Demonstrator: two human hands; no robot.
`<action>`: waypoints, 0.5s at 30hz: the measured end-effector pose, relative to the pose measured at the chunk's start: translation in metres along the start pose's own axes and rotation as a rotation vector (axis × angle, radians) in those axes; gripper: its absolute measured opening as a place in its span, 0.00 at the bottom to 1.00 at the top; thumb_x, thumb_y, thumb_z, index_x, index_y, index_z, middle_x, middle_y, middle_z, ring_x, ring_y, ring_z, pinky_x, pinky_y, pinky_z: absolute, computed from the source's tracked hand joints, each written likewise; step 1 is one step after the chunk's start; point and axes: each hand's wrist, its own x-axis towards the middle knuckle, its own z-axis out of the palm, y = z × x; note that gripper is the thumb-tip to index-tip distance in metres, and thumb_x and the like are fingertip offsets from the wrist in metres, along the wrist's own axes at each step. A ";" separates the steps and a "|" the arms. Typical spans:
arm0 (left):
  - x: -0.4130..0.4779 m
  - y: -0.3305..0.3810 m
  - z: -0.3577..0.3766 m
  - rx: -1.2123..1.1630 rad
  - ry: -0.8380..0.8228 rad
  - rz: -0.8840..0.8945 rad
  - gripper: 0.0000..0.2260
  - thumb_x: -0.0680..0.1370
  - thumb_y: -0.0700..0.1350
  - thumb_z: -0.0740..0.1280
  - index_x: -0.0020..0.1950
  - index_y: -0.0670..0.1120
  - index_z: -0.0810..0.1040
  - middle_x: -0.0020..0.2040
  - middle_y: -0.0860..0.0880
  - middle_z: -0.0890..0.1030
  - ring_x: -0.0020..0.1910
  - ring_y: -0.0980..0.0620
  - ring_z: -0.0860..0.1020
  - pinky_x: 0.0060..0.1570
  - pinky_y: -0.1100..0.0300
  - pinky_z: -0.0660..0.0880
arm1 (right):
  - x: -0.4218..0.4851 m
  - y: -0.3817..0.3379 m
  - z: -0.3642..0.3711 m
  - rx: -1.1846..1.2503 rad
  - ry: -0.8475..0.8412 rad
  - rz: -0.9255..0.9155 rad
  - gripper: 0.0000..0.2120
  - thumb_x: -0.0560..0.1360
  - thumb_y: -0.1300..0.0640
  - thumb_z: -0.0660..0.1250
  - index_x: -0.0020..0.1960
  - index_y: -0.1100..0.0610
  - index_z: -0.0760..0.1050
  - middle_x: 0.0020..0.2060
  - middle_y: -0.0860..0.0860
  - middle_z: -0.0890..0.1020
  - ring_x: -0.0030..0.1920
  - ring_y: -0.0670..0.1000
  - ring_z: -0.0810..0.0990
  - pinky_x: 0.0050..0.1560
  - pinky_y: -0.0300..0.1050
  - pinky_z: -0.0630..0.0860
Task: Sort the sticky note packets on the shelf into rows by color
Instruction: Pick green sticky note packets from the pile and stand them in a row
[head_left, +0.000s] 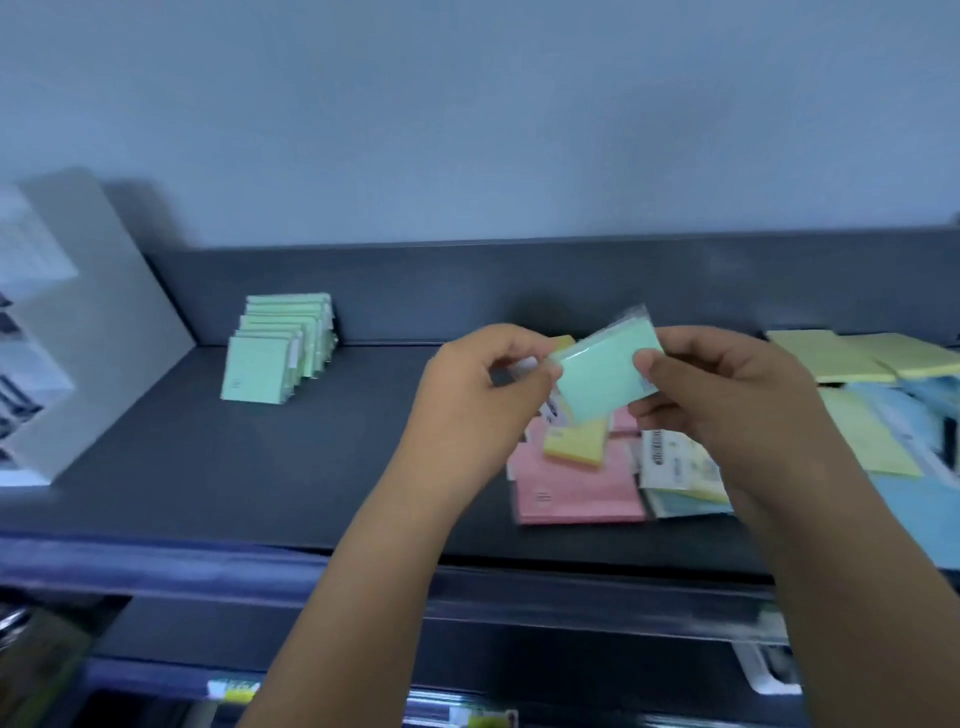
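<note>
A green sticky note packet (602, 371) in clear wrap is held tilted above the dark shelf (260, 467). My left hand (478, 384) pinches its left edge and my right hand (722, 384) grips its right side. A row of green packets (275, 353) stands leaning at the back left of the shelf. Under my hands lies a mixed pile: a pink packet (576, 488), a small yellow packet (574, 441) on top of it, and a printed white packet (675, 462).
More yellow packets (852, 353) and blue packets (924, 499) lie loose at the right end. A grey divider panel (98, 312) bounds the shelf on the left. The shelf's back wall (519, 280) rises behind. A lower shelf (467, 675) shows below the front edge.
</note>
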 end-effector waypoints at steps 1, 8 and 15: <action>-0.001 -0.006 -0.014 -0.005 0.058 -0.033 0.07 0.77 0.44 0.74 0.54 0.52 0.84 0.51 0.59 0.84 0.51 0.63 0.80 0.45 0.72 0.74 | -0.002 0.000 0.015 0.030 0.012 0.010 0.08 0.80 0.63 0.69 0.50 0.54 0.86 0.42 0.54 0.88 0.35 0.51 0.83 0.40 0.44 0.82; 0.010 -0.020 -0.059 -0.186 0.073 -0.132 0.01 0.77 0.43 0.75 0.47 0.46 0.85 0.41 0.52 0.86 0.39 0.61 0.81 0.41 0.67 0.76 | 0.005 -0.002 0.080 0.244 0.071 0.092 0.06 0.80 0.62 0.68 0.54 0.59 0.84 0.46 0.56 0.88 0.40 0.54 0.85 0.42 0.41 0.84; 0.036 -0.042 -0.084 -0.201 0.160 -0.157 0.01 0.77 0.39 0.74 0.47 0.45 0.84 0.40 0.48 0.86 0.40 0.56 0.83 0.44 0.63 0.80 | 0.034 -0.001 0.121 0.167 -0.016 0.153 0.08 0.82 0.61 0.67 0.54 0.55 0.84 0.45 0.53 0.89 0.43 0.54 0.88 0.45 0.43 0.85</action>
